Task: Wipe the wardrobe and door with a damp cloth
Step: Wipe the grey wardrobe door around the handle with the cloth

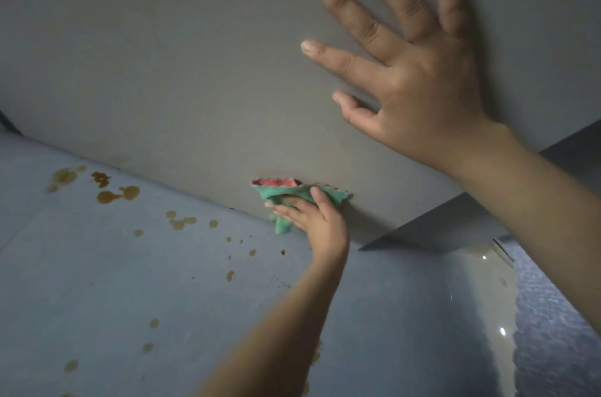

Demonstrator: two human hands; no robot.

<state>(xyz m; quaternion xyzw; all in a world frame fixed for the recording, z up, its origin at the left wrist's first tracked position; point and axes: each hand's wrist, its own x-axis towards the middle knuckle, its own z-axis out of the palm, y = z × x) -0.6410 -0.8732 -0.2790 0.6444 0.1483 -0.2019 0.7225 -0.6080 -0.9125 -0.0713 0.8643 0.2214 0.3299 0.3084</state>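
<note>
One cloth (pixel 294 198), green with a pink face, is bunched in your left hand (pixel 312 218), whose fingers curl round it and press it against the very bottom of the grey panel (pixel 169 71), just where that meets the floor (pixel 97 283). It looks soft and light, limp enough to fold wherever you squeeze; judged damp, it should drag a little on the smooth panel, so keep it wadded under the fingertips, not held by an edge. Your right hand (pixel 419 84) lies flat on the panel higher up, fingers spread and straight, holding nothing. Brown spots (pixel 117 193) dot the floor to the left of the cloth. No brand, label or writing can be read anywhere.
</note>
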